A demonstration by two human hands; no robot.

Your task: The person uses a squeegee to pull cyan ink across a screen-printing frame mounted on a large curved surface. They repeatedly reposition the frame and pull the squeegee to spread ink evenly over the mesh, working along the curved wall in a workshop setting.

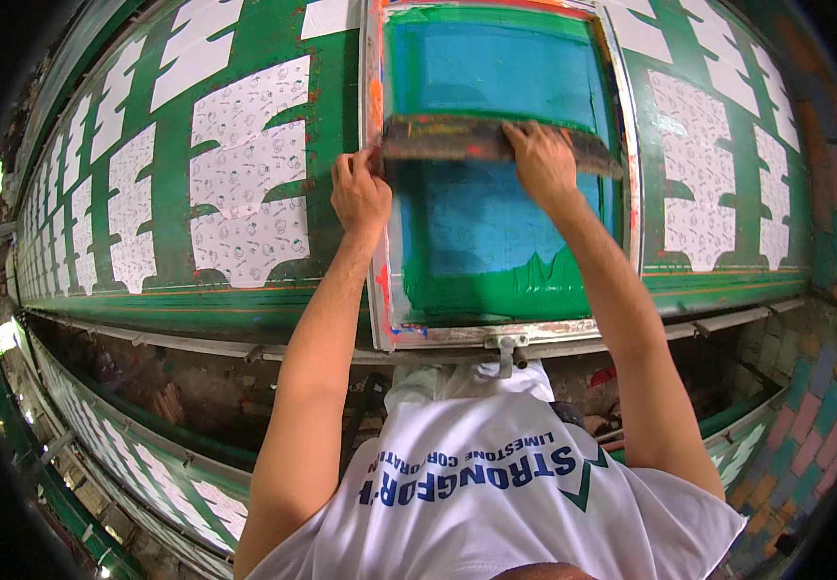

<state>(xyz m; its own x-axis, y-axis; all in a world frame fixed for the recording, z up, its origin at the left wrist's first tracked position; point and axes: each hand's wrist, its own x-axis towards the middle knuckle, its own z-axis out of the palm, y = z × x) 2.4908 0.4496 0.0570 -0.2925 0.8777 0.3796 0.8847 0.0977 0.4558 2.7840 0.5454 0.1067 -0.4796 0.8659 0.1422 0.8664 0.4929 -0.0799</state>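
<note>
Beneath the screen frame [563, 331] and stretching away on both sides of it, a long green table [336, 106]. Well apart, to the lower left of the screen frame, a second table [147, 464] bearing further white shapes. Laid out flat in rows to the left and right of the screen frame, white cut pieces [249, 227], the nearer ones covered with small dark line drawings. Just below the screen frame, a white shirt [496, 474] on the person. Inside the screen frame, as in a shallow tray, blue mesh [496, 68] bordered with green. Across the middle of the screen frame, on the mesh, a long dark squeegee [476, 138], stained with colour. Along the near end of the screen frame's inside, thick green ink [496, 290], ragged at its upper right edge. Over the squeegee, in the right half of the screen frame, the right hand [544, 159], closed on its upper edge. At the screen frame's left rail, beside the squeegee's end, the left hand [360, 193], fingers curled; impossible to tell whether gripping rail or squeegee. On the near rail of the screen frame, a metal clamp [506, 356].
</note>
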